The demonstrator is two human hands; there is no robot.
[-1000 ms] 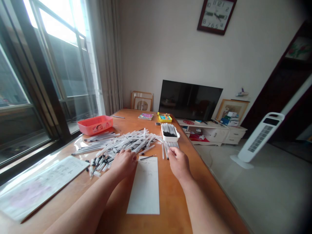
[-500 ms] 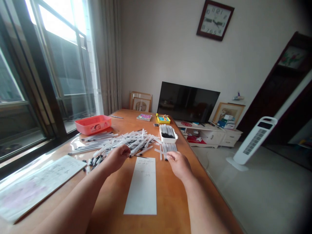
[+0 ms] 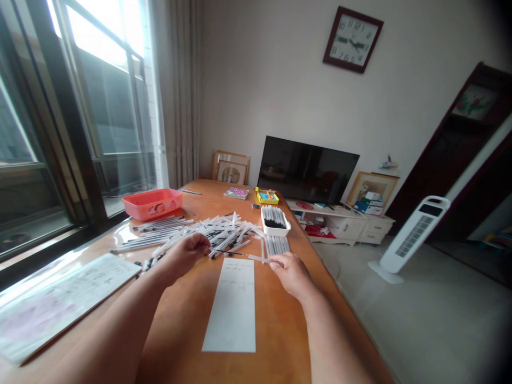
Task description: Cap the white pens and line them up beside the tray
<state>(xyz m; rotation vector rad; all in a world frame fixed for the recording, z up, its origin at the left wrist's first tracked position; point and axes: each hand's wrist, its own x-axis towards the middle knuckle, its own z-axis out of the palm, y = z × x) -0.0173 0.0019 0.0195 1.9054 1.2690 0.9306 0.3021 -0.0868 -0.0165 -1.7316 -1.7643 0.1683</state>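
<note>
My left hand is closed in a pinch on a thin dark pen refill, which points right across the gap between my hands. My right hand is closed on a translucent pen barrel, whose free end points left toward the refill. The two tips are close but apart. Behind my left hand spreads a loose heap of clear pen parts. Pens in a neat row lie just beyond my right hand. A white paper strip with writing lies on the table between my forearms.
Beyond the row stands a white tray of black-ended pens. A red plastic basket sits at the left by the window. A notebook lies near left. Farther back are a booklet and a yellow box.
The barrel in my right hand has shifted left and slightly down, now level with the refill. The refill in my left hand now shows clearly, pointing right. My left hand has moved slightly left.
</note>
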